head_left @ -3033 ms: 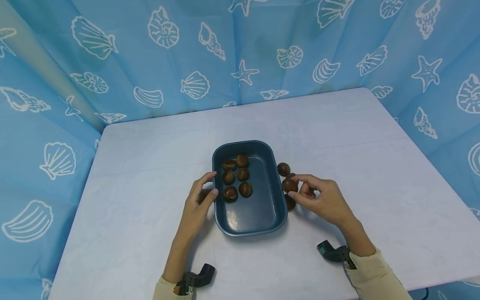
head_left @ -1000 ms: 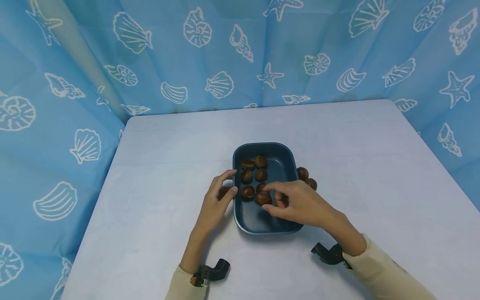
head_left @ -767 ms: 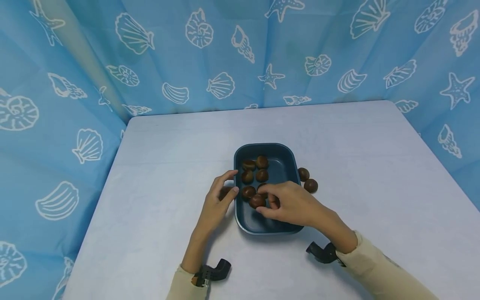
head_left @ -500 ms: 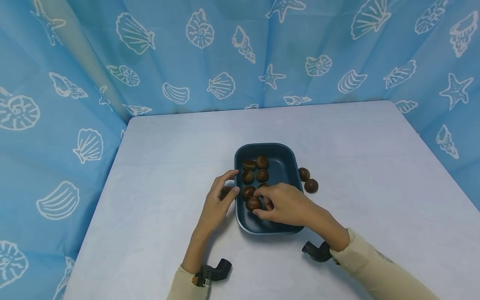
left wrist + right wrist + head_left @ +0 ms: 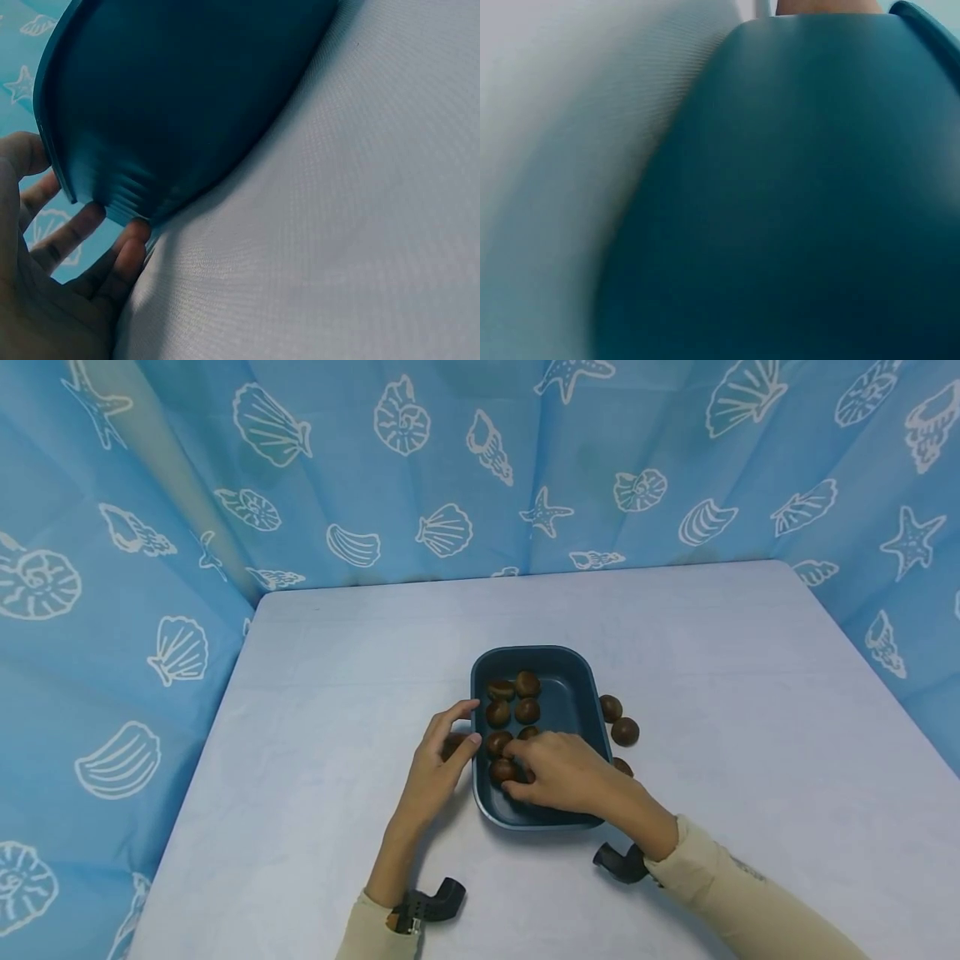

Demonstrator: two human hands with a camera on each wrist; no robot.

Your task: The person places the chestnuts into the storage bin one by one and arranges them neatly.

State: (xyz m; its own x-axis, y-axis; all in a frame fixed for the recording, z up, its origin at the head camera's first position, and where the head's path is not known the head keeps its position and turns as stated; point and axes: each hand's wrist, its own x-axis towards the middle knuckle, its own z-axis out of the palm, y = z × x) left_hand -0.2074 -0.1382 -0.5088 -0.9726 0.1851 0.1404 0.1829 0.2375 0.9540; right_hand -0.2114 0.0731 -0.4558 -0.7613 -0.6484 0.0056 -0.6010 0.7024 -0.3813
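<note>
A dark blue rectangular tray (image 5: pixel 562 697) stands on the white-covered table, with chestnuts (image 5: pixel 527 710) in two columns along its left part. Low inside the tray, my right hand (image 5: pixel 562 772) pinches a chestnut (image 5: pixel 502 771) between thumb and fingers, just nearer than another chestnut (image 5: pixel 498 743). My left hand (image 5: pixel 433 768) is at the left side of the tray, index finger and thumb at the rim. In the left wrist view, fingertips of the left hand (image 5: pixel 71 255) touch the tray's outer wall (image 5: pixel 180 97). The tray wall (image 5: pixel 780 187) hides the right fingers in the right wrist view.
Loose chestnuts (image 5: pixel 625 732) lie on the table close to the tray's right side, one partly hidden by the right hand. The white tablecloth (image 5: pixel 300 693) spreads around the tray. A blue shell-print curtain (image 5: pixel 450 460) hangs behind and beside the table.
My right hand has carried a chestnut from the tray's right side leftward into the tray and down to the left column's near end. My left hand stays at the rim; the head view has shifted.
</note>
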